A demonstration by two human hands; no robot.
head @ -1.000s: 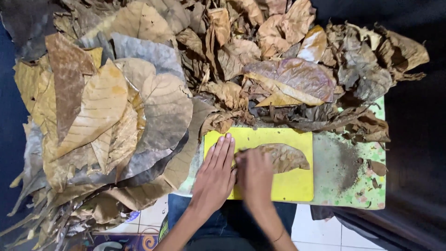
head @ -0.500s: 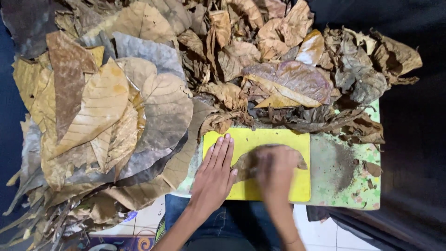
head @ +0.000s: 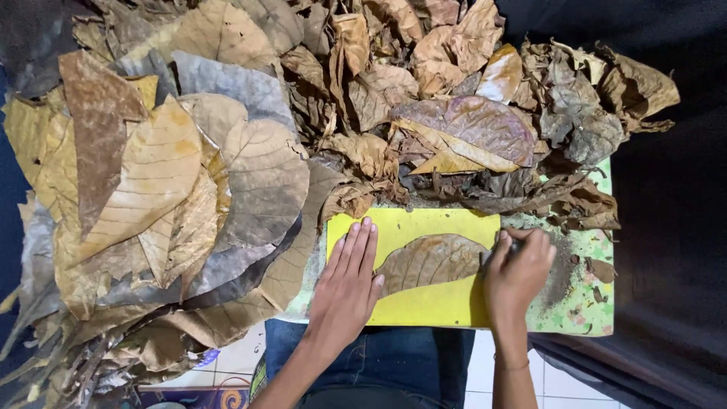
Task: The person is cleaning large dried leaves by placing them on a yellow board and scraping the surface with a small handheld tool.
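A dry brown leaf (head: 432, 261) lies flat on a yellow sheet (head: 424, 303), which rests on a light green board (head: 583, 303). My left hand (head: 348, 284) is pressed flat on the yellow sheet, fingers together, its fingertips touching the leaf's left end. My right hand (head: 519, 269) is curled shut at the leaf's right tip, over the sheet's right edge, and seems to grip a small dark thing that is mostly hidden by the fingers.
A large heap of dry brown and tan leaves (head: 189, 189) fills the left and top of the view. Crumpled leaves (head: 545, 189) overlap the board's far edge. Leaf crumbs lie on the green board. My blue-jeaned knees (head: 379, 363) sit below.
My right hand has slid from the middle of the leaf to its right tip, uncovering the leaf. My left hand has stayed flat on the sheet.
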